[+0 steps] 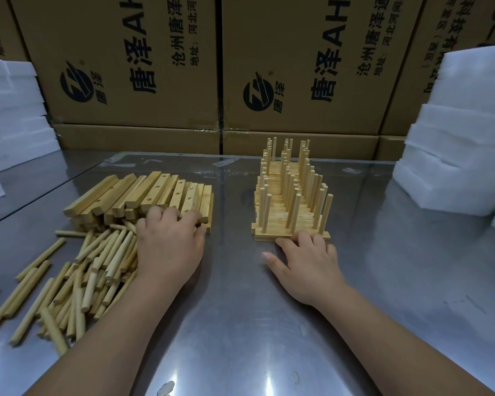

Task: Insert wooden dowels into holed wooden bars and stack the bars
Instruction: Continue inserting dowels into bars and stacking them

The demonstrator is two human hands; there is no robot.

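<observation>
A heap of holed wooden bars (143,195) lies left of centre on the metal table (240,310). Loose wooden dowels (77,275) are scattered in front of it. My left hand (169,247) reaches over the near end of the bars, its fingers curled onto the front bars; whether it grips one I cannot tell. To the right stands a stack of bars with upright dowels (289,201). My right hand (306,261) lies flat on the table, its fingertips touching the front bar of that stack.
Large printed cardboard boxes (240,67) form a wall behind the table. Stacks of white foam blocks (463,132) stand at the right, and more white foam (12,115) at the left.
</observation>
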